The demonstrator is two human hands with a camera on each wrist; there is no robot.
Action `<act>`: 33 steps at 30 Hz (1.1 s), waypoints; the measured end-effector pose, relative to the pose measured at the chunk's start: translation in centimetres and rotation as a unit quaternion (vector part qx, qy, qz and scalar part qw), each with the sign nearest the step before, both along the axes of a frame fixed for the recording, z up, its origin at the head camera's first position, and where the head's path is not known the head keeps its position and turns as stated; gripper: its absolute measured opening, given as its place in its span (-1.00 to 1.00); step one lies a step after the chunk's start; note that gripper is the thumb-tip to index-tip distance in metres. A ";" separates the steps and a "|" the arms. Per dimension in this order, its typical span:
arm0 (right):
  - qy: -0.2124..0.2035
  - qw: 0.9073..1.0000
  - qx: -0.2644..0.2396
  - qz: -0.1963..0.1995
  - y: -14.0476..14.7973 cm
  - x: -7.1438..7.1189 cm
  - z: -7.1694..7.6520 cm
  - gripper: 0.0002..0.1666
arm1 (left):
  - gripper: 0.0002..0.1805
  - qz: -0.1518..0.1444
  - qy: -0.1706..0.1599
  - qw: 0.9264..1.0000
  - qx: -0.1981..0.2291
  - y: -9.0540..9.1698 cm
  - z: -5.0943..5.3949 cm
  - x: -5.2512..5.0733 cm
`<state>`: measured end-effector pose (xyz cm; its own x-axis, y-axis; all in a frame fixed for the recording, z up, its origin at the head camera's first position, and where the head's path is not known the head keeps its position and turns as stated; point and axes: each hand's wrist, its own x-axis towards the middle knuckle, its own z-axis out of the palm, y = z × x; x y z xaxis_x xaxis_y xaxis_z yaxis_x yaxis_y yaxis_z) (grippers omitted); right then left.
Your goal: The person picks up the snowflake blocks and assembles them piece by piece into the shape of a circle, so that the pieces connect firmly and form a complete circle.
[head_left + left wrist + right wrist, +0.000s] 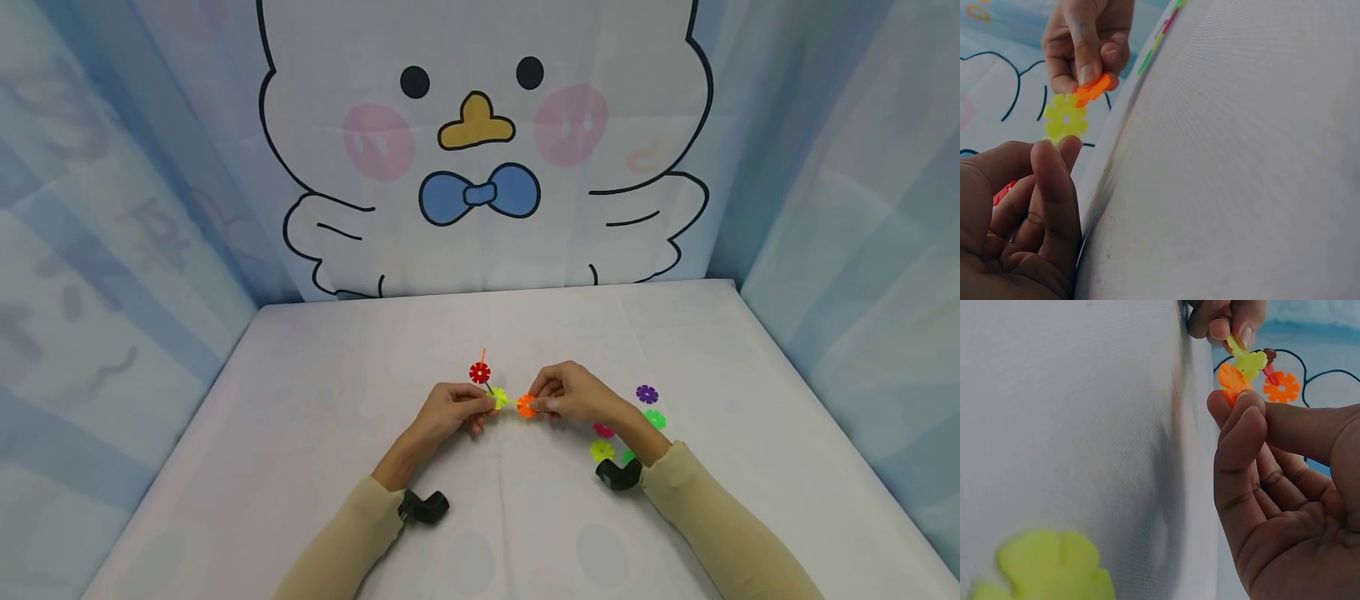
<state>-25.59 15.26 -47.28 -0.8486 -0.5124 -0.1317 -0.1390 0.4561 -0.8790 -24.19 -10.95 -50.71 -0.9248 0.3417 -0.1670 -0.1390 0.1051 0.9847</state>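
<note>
Fingers pinching yellow disc left, orange disc right

In the head view, the right forearm partly covers a pink disc, and a wrist camera overlaps a green disc. The top edge crops the printed character. In the left wrist view, the left hand mostly hides a red piece. In the right wrist view, a loose yellow disc is blurred and cut off below.
</note>
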 end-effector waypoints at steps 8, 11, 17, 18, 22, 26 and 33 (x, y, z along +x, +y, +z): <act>0.004 1.000 0.004 -0.002 0.0 0.1 -0.1 -0.91 | -0.75 0.001 -0.001 1.000 0.000 0.0 0.0 0.0; 0.009 1.000 0.004 0.000 0.0 0.1 -0.1 -0.91 | -0.75 0.002 -0.001 1.000 -0.001 0.0 0.0 0.0; 0.008 1.000 0.010 -0.004 -0.2 0.3 0.1 -0.91 | -0.76 -0.003 0.003 1.000 -0.004 0.0 0.1 0.0; 0.009 1.000 0.010 -0.002 -0.2 0.3 0.2 -0.90 | -0.76 -0.003 0.004 1.000 -0.005 0.0 0.1 0.0; 0.009 1.000 0.002 0.004 -0.1 0.4 0.2 -0.88 | -0.77 -0.005 0.007 1.000 -0.010 0.0 0.0 0.0; 0.009 1.000 -0.005 0.012 -0.1 0.3 0.1 -0.86 | -0.77 -0.005 0.009 1.000 -0.014 0.1 0.0 0.0; 0.007 1.000 -0.007 0.016 0.0 0.3 0.1 -0.87 | -0.78 -0.007 0.012 1.000 -0.016 0.0 0.0 -0.1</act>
